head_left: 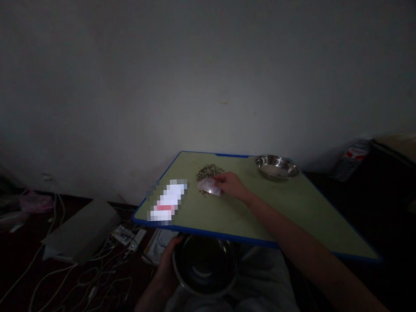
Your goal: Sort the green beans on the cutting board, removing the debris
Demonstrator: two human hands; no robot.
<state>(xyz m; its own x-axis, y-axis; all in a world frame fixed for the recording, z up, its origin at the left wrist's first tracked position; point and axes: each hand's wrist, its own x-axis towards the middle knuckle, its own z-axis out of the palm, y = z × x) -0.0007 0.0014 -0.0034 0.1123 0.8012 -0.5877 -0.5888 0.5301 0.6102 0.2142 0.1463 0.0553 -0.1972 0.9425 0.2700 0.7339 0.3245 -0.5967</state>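
My right hand (230, 184) is closed on the edge of a thin, see-through pinkish plastic piece (209, 186); its exact kind is unclear. The plastic lies against a loose pile of small dark and pale grains (208, 170) on the green tabletop and hides part of it. Below the table's near edge, my left hand (170, 259) grips the left rim of a deep, dark, shiny bowl (206, 266) over my lap. The inside of this bowl is too dark to make out.
The blue-edged table (286, 217) stands against a wall. A steel bowl (277, 167) with something pale inside sits at its far right. A bright, pixelated phone-like rectangle (168, 201) lies at the left. Tangled cables (96, 280) and a grey box (82, 230) are on the floor.
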